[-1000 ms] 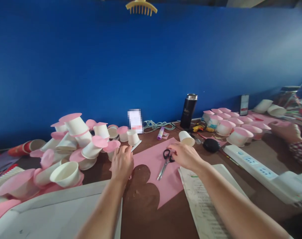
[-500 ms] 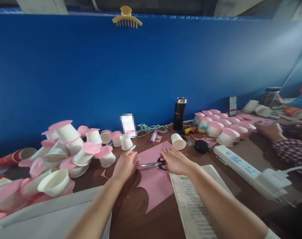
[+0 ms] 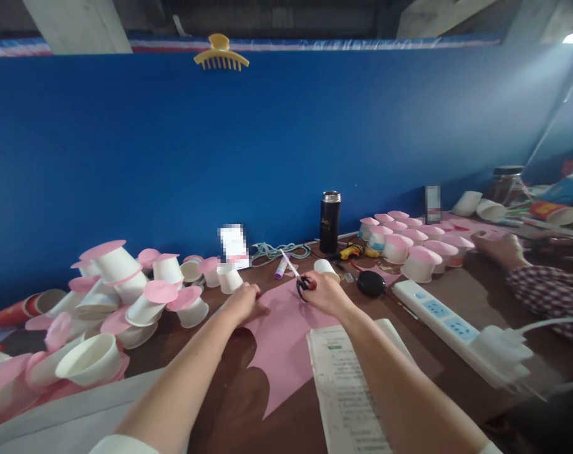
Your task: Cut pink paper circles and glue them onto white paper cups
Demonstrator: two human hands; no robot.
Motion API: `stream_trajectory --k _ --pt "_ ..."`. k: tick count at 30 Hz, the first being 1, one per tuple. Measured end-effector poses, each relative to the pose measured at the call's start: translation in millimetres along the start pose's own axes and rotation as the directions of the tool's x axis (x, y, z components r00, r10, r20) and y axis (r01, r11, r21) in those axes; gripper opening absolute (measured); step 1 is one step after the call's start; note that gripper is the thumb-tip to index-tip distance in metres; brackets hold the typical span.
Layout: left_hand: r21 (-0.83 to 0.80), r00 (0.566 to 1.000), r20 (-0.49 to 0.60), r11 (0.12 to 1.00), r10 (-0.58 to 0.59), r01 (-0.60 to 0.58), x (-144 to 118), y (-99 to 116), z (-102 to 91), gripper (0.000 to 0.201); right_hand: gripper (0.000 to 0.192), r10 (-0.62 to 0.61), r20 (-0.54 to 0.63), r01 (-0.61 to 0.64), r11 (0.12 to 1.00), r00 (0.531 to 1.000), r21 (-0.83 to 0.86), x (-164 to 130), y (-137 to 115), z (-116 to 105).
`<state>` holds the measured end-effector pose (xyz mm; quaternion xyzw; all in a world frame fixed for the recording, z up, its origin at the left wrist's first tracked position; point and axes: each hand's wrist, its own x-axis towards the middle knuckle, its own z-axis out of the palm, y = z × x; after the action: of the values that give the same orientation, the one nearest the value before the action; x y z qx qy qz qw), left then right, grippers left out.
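My right hand point(image 3: 328, 295) is closed round the black handles of a pair of scissors point(image 3: 301, 285). Their blades are raised and point up and away to the left, off the paper. Beneath them a pink paper sheet point(image 3: 286, 353) lies on the brown table, with curved bites cut from its near left edge. At the sheet's left side my left hand point(image 3: 243, 304) grips its edge, fingers bent and thumb towards the middle; part of the grip is hidden. A white paper cup point(image 3: 230, 279) stands just beyond that hand. Another paper cup point(image 3: 326, 270) lies behind my right hand.
Paper cups with pink discs point(image 3: 144, 302) crowd the left. More capped cups point(image 3: 421, 261) stand in rows at right. A glue stick point(image 3: 281, 267), black flask point(image 3: 330, 221), round black case point(image 3: 371, 284), power strip point(image 3: 449, 321) and printed sheets point(image 3: 343, 378) lie around. A co-worker's hand point(image 3: 498, 249) is far right.
The scissors have swung from lying level across the paper to pointing up and away. My left hand has drawn slightly back from the blades. The whole view has shifted a little.
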<state>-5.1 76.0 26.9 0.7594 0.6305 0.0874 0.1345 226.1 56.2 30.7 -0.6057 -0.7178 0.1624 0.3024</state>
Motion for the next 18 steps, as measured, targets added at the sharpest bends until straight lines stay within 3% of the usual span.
stream_trajectory --k 5,7,11,15,18 --pt "-0.058 0.995 0.059 0.995 -0.079 0.083 3 5 -2.4 0.036 0.028 0.101 -0.136 -0.096 0.995 0.986 0.04 5 9 9" --pt "-0.108 0.993 0.087 0.99 -0.084 0.094 0 7 -7.9 0.027 0.033 0.137 -0.17 -0.127 0.99 0.976 0.066 7 12 11" --pt "-0.212 0.99 0.114 0.971 -0.089 0.111 -15 11 -28.1 0.025 0.034 0.2 -0.215 -0.169 0.974 0.956 0.153 10 17 15" --pt "-0.285 0.993 0.064 0.951 -0.102 0.116 -46 3 -55.8 0.031 0.039 0.263 -0.238 -0.189 0.937 0.935 0.292 13 20 15" --pt "-0.603 0.983 0.031 0.781 -0.18 0.162 -77 -9 -74.4 0.029 0.046 0.308 -0.235 -0.191 0.889 0.922 0.416 15 21 19"
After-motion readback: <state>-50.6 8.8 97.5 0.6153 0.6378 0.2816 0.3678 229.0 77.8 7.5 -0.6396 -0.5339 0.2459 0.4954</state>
